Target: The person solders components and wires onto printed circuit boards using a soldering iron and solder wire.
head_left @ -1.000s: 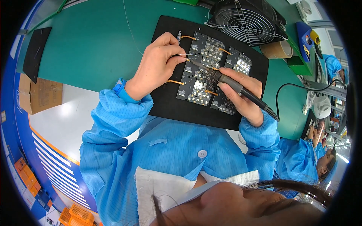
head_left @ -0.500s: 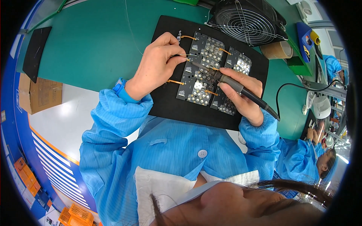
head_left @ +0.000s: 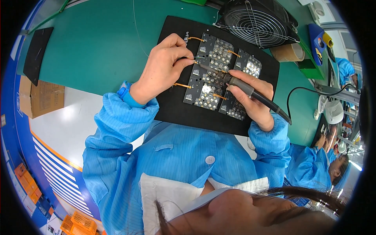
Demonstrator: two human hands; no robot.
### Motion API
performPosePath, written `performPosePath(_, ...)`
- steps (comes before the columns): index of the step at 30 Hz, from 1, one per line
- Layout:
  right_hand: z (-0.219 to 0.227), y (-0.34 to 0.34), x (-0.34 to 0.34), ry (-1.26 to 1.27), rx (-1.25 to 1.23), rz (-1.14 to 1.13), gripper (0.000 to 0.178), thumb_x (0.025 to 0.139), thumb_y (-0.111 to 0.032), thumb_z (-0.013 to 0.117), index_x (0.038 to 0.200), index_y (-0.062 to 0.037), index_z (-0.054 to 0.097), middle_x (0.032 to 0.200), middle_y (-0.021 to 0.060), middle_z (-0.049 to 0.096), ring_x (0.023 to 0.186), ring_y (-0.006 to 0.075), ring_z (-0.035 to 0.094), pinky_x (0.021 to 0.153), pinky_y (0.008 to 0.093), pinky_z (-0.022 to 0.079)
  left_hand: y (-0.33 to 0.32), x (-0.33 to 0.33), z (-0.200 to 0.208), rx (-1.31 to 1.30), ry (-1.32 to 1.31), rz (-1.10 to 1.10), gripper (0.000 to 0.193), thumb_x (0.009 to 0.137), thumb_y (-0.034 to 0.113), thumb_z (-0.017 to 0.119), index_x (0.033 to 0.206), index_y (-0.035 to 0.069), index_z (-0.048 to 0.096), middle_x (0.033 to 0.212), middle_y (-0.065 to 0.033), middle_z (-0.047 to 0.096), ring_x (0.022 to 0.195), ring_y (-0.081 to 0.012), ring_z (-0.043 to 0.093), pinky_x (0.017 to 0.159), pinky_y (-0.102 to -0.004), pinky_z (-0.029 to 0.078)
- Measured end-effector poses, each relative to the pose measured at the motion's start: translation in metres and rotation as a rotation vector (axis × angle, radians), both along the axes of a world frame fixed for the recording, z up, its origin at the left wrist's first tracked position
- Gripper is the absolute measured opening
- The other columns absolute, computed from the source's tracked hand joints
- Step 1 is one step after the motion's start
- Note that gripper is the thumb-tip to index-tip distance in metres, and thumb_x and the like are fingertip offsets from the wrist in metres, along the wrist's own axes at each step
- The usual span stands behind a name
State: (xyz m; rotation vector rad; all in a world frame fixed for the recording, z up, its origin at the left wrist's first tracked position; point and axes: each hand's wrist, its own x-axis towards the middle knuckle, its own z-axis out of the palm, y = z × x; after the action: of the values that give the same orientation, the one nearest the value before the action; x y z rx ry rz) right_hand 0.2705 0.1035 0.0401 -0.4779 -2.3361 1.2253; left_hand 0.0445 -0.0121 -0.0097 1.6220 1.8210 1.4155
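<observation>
My left hand (head_left: pixel 166 64) pinches a thin strand of solder wire (head_left: pixel 135 25), whose tail loops away toward the far edge of the bench. Its short end points over the circuit boards (head_left: pixel 207 89). A black soldering iron (head_left: pixel 268 104) lies in my right hand (head_left: pixel 256 94), held like a pen, with its tip close to the wire's end at the left side of a board. Whether the tip touches a joint is too small to tell. The boards are dark with round silvery parts, and orange leads (head_left: pixel 182 85) stick out from them.
A black mat (head_left: pixel 219 124) lies under the boards on the green bench (head_left: pixel 98 51). Behind it stand a fan with a wire guard (head_left: pixel 254 25) and a cardboard tube (head_left: pixel 288 52). The iron's cord curves off right, where a co-worker in blue (head_left: pixel 309 166) sits. A cardboard box (head_left: pixel 45 98) is at left.
The soldering iron and my right fingers have shifted very slightly to the right. My left hand has held its place, and the loose wire has swayed a little.
</observation>
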Motion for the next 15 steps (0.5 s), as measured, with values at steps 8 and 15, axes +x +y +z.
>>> performPosePath(8, -0.0019, 0.0009, 0.0000, 0.012, -0.005, 0.007, 0.033, 0.082, -0.011, 0.075, 0.111, 0.0019, 0.068, 0.087, 0.0155, 0.072, 0.072, 0.0178, 0.071, 0.064, 0.0254, 0.055, 0.0001, 0.0001, 0.0006, 0.005, -0.010, 0.000, 0.010, 0.079, -0.005, 0.071, 0.087, -0.004, 0.067, 0.089, -0.0034, 0.052, 0.057, -0.0075, 0.040, 0.051, -0.0247, 0.033)
performPosePath(15, -0.0022, 0.0011, 0.0010, 0.005, -0.028, 0.004, 0.033, 0.082, -0.011, 0.075, 0.112, 0.0014, 0.068, 0.086, 0.0148, 0.072, 0.070, 0.0166, 0.070, 0.062, 0.0246, 0.054, -0.0001, 0.0000, 0.0003, 0.004, -0.011, -0.003, 0.010, 0.079, -0.005, 0.072, 0.087, -0.004, 0.067, 0.089, -0.0034, 0.052, 0.057, -0.0074, 0.040, 0.050, -0.0246, 0.032)
